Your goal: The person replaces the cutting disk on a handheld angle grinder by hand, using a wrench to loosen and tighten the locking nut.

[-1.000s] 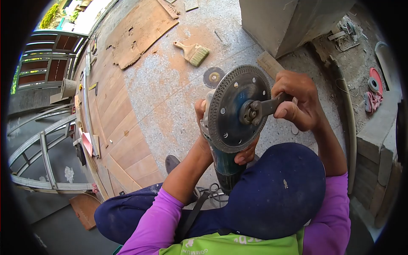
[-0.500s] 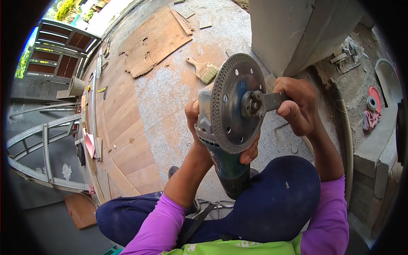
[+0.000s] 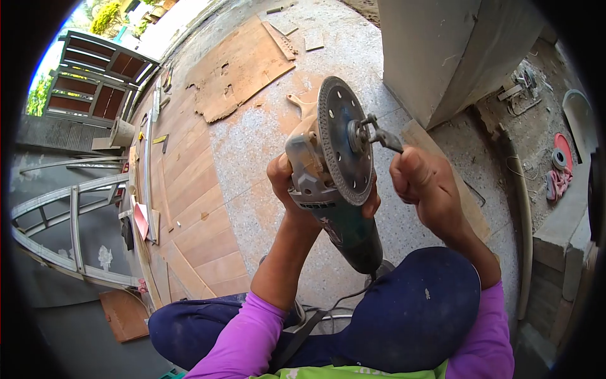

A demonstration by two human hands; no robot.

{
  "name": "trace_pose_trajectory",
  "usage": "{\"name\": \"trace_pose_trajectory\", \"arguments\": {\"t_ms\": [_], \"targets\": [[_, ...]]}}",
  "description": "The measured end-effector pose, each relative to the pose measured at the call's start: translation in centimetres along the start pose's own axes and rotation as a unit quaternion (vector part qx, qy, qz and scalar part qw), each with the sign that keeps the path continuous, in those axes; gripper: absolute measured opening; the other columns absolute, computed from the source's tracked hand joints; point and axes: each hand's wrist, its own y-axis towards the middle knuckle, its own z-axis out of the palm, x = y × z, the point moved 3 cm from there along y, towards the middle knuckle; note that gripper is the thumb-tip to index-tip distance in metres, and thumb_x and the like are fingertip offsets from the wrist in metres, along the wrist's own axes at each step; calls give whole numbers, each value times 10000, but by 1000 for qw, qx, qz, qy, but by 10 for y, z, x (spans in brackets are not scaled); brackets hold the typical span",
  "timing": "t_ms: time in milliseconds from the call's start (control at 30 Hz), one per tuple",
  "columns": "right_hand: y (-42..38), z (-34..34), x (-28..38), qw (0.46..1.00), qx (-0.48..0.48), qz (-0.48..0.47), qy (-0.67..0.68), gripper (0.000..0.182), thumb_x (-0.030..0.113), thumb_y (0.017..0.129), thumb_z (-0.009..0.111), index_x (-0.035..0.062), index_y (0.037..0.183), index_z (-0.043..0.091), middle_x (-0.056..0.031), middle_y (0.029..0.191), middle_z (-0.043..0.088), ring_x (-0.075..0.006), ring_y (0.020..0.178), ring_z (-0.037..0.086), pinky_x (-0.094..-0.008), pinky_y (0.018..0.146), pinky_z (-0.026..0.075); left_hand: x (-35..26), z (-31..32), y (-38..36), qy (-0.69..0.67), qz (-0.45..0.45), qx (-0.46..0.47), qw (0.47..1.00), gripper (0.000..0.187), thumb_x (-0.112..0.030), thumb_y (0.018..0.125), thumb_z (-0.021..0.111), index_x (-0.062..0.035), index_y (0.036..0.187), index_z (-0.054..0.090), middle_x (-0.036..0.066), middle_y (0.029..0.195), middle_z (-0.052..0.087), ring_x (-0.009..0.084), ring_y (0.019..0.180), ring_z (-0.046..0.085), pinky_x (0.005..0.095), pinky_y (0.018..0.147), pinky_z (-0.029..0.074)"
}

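Your right hand (image 3: 423,186) is clenched around the handle of a flat spanner (image 3: 382,136), and the spanner's forked head sits on the flange nut at the centre of the cutting disc (image 3: 344,139). Your left hand (image 3: 297,189) is wrapped around the head of the angle grinder (image 3: 331,208), with the fingertips coming around under the disc edge, and it holds the tool up in front of your chest with the disc facing to your right.

I judge the step in hand to be turning the nut that clamps the disc; whether it is loosening or tightening, the picture does not tell. The next move calls for a firm hold with the left hand, so the body does not twist, and for the spanner pins to stay seated in the nut while the right wrist turns. The rim of the disc is close to your left fingers, so a slip of the spanner could bring skin against it.

The grinder's cord (image 3: 344,297) hangs down toward your lap. Beyond the tool lie a brush (image 3: 300,104), mostly hidden behind the grinder, and torn cardboard (image 3: 237,69) on the speckled floor (image 3: 252,158). A concrete column (image 3: 454,50) stands near on your right, and wooden planks (image 3: 189,189) lie on your left, well apart.
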Motion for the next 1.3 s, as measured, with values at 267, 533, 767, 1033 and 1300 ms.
{"name": "trace_pose_trajectory", "arguments": {"t_ms": [267, 533, 767, 1033, 1300], "targets": [[-8, 12, 10, 984, 19, 176, 27, 617, 591, 1087, 420, 100, 730, 533, 55, 631, 403, -55, 554, 363, -254, 504, 305, -4, -18, 5, 46, 45, -20, 998, 1090, -939, 819, 310, 0, 1344, 492, 189, 864, 606, 288, 646, 629, 422, 605, 520], [-6, 16, 30, 940, 54, 313, 123, 679, 680, 1049, 415, 121, 671, 487, 44, 545, 366, -77, 435, 375, -250, 417, 312, -26, -23, -5, 168, 88, -91, 978, 875, -610, 810, 624, 102, 1307, 515, 238, 1008, 677, 341, 844, 719, 432, 737, 607], [1, 9, 42, 918, 83, 376, 99, 676, 664, 1056, 418, 121, 659, 491, 32, 532, 387, -78, 415, 404, -250, 394, 329, -24, -34, -16, 228, 78, -128, 962, 874, -541, 754, 735, 112, 1292, 520, 246, 1051, 684, 320, 870, 726, 416, 773, 617], [1, 14, 8, 988, 42, 140, -52, 740, 632, 1078, 378, 61, 649, 572, -29, 524, 463, -116, 413, 457, -278, 399, 372, -34, -18, -15, 247, 95, -110, 958, 871, -557, 778, 687, 93, 1331, 514, 268, 1110, 674, 353, 905, 728, 452, 810, 616], [22, 26, 127, 930, 201, 302, 59, 712, 532, 1112, 365, 22, 649, 544, -38, 518, 473, -133, 401, 497, -280, 413, 404, -58, -9, -12, 124, 219, 32, 967, 864, -690, 932, 286, 4, 1406, 486, 279, 1196, 650, 375, 980, 700, 488, 879, 598]]}}
